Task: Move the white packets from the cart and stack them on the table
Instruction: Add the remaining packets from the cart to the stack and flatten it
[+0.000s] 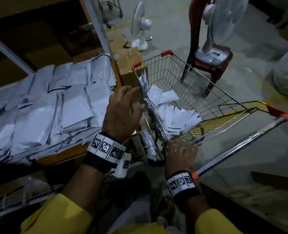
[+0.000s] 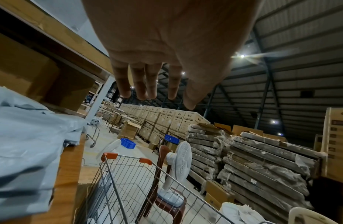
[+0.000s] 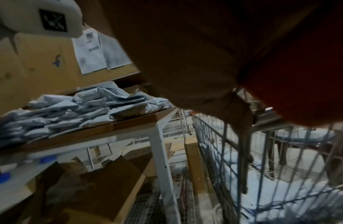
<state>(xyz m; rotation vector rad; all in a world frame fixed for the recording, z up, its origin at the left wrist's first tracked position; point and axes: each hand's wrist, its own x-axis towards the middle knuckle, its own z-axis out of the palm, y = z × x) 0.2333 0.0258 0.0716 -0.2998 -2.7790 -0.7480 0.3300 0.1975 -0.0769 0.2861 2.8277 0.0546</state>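
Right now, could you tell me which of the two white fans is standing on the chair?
The larger fan, at the right beyond the cart, stands on the dark red chair. The smaller fan, further left, stands on the floor.

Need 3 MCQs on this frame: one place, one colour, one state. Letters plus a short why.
1. Where do the stacked white packets lie?
A. On the wooden table, at the cart's side
B. On the red chair
C. On the floor under the cart

2. What colour are the corner caps on the wire cart?
A. Blue
B. Orange-red
C. Green

3. What state is the left hand in?
A. Gripping a packet
B. Closed in a fist
C. Open, fingers spread, holding nothing

Answers:
1 A: the head view shows rows of packets covering the tabletop beside the cart.
2 B: the caps show orange-red in the head and left wrist views.
3 C: the left wrist view shows straight fingers with nothing in the palm.
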